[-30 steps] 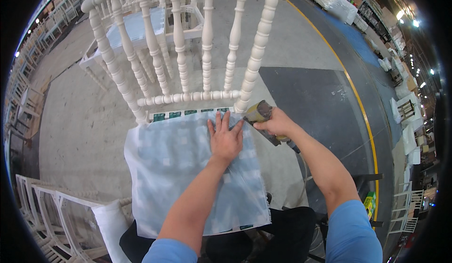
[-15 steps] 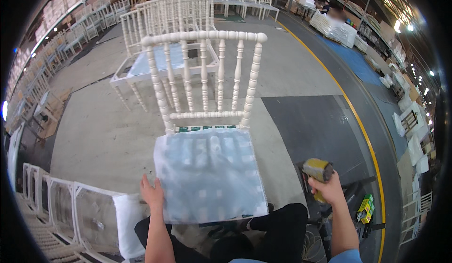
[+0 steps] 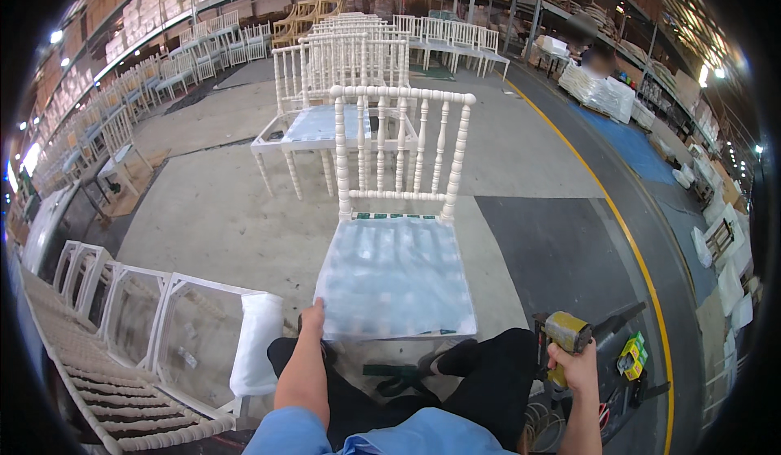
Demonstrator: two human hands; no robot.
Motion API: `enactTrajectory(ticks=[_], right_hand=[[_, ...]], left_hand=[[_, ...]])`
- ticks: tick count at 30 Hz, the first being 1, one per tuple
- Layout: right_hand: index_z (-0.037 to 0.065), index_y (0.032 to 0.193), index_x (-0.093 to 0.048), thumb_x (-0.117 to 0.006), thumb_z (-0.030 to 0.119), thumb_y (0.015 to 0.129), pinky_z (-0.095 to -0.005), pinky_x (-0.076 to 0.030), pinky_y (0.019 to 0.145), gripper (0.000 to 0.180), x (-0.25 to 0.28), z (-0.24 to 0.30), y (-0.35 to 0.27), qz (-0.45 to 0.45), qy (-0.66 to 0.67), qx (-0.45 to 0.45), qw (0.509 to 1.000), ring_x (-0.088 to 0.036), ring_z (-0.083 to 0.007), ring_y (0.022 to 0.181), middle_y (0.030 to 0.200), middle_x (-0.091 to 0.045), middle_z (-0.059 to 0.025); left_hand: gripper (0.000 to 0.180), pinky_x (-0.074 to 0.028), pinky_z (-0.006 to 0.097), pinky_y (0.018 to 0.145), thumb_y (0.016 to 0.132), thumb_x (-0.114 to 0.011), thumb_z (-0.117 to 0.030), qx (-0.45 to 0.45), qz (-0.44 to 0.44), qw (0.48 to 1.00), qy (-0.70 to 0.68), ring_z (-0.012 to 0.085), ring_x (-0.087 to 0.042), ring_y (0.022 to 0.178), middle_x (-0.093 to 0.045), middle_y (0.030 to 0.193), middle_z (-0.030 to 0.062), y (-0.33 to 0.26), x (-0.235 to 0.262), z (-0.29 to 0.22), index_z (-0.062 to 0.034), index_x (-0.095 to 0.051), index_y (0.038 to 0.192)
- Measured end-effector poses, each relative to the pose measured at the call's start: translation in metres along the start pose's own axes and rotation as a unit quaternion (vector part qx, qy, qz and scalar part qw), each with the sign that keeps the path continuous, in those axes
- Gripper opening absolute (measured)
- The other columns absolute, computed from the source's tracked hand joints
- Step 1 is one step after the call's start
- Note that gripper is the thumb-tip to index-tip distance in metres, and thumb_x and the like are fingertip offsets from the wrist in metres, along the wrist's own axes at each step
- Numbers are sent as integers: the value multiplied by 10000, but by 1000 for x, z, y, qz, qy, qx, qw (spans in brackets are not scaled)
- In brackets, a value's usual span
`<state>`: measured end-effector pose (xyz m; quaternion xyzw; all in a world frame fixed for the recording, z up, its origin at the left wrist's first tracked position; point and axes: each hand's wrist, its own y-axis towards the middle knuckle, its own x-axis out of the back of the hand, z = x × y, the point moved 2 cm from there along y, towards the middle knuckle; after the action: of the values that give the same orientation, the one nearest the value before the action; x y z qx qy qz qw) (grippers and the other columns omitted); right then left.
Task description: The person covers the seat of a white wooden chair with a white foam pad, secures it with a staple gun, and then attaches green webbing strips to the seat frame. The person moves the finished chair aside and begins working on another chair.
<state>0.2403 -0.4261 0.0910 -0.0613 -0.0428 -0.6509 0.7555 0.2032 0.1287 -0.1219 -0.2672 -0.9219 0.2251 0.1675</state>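
Observation:
In front of me stands a white chair (image 3: 401, 150) with a turned-spindle back. A thin, whitish-blue translucent cover (image 3: 399, 272) lies over its seat, with green webbing (image 3: 382, 216) showing at the back edge. My left hand (image 3: 312, 317) is closed at the seat's front left side, thumb on the cover's edge and the other fingers mostly hidden. Off to the right of the seat, clear of the chair, my right hand (image 3: 576, 365) grips a yellow and grey staple gun (image 3: 567, 333).
White chair frames (image 3: 159, 325) lie at the left, a white cloth roll (image 3: 257, 345) beside them. Another white chair (image 3: 325, 125) stands just beyond mine. A green and yellow box (image 3: 631, 357) sits on the right, near dark bars and a coiled hose (image 3: 543, 424).
My left hand has gone from open with spread fingers beside the seat to closed at the cover's edge. The staple gun stays in my right hand. The view has shifted.

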Motion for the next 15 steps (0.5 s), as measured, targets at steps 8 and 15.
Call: enactTrajectory(ticks=[8,15], right_hand=[[-17,1438,-621,-851,49,859,-268,-545,589,627,33,-10,-32,-24,-3,-13,1000,-635,-111,660,1015,-737,-68],[-21,1372,-659,-849,51,862,-271,-551,600,549,17,-36,-27,-37,1,-54,998,-648,-114,692,997,-731,-63]], left_hand=[[732,-554,480,1017,1040,-653,-507,19,-66,997,-33,386,-692,1227,-697,1327,278,-62,-53,40,148,-611,1363],[621,-583,567,901,1058,-706,-429,160,61,955,-243,395,-672,1212,-648,1380,224,-99,-102,84,75,-546,1384]])
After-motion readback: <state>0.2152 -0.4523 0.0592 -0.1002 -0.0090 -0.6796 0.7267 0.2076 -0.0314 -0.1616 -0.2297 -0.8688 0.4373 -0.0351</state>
